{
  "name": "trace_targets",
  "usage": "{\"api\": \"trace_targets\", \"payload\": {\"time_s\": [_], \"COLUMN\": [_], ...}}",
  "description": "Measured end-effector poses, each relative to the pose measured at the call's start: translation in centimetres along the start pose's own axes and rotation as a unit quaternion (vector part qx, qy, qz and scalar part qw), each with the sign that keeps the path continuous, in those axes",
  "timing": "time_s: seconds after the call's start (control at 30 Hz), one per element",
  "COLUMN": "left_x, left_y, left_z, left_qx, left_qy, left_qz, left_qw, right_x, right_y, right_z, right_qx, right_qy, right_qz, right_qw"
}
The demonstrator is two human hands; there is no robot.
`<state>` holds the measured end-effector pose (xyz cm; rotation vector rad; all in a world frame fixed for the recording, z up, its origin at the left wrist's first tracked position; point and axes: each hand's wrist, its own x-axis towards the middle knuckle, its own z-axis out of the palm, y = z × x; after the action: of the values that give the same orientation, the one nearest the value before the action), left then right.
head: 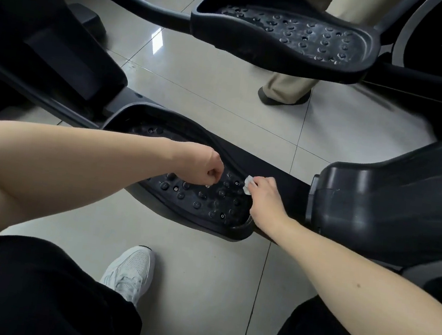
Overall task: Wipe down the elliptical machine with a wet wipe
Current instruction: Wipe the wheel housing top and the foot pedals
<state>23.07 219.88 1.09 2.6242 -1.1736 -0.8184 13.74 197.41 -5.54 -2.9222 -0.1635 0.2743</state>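
glossy grey tiled floor [198,248] underneath. black elliptical machine [393,205] across it, with 2 studded pedals: far pedal [286,33] raised, near pedal [199,201] low in front. white sneaker [132,270] on the tiles just below the near pedal. left hand [205,168] over the near pedal's studs, fingers curled into a fist, nothing visible in it. right hand [265,197] pinching a small white wet wipe [247,184] against that pedal's far rim.

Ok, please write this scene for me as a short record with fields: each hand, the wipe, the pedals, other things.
right hand: pinches the wet wipe at the rim of the near pedal
left hand: curled, seemingly empty, over that pedal
far pedal: higher, no hand on it
tiled floor: white sneaker; another person's beige trouser leg
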Motion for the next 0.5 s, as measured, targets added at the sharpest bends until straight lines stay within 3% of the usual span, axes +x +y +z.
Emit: {"api": "trace_targets", "payload": {"time_s": [0.23, 0.37, 0.5], "left_x": [1.5, 1.8, 1.9], "left_y": [0.1, 0.2, 0.0], "left_z": [0.0, -0.1, 0.1], "left_qx": [0.0, 0.006, 0.005], "left_qy": [-0.001, -0.003, -0.02], "left_qz": [0.007, 0.007, -0.007], "left_qw": [1.0, 1.0, 1.0], "right_x": [0.0, -0.8, -2.6], "right_y": [-0.8, -1.9, -2.2], "right_z": [0.7, 0.6, 0.2], "right_qx": [-0.13, -0.133, -0.093], "right_qy": [-0.005, -0.017, -0.06], "right_qz": [0.012, 0.061, 0.051], "right_qw": [0.991, 0.989, 0.993]}}
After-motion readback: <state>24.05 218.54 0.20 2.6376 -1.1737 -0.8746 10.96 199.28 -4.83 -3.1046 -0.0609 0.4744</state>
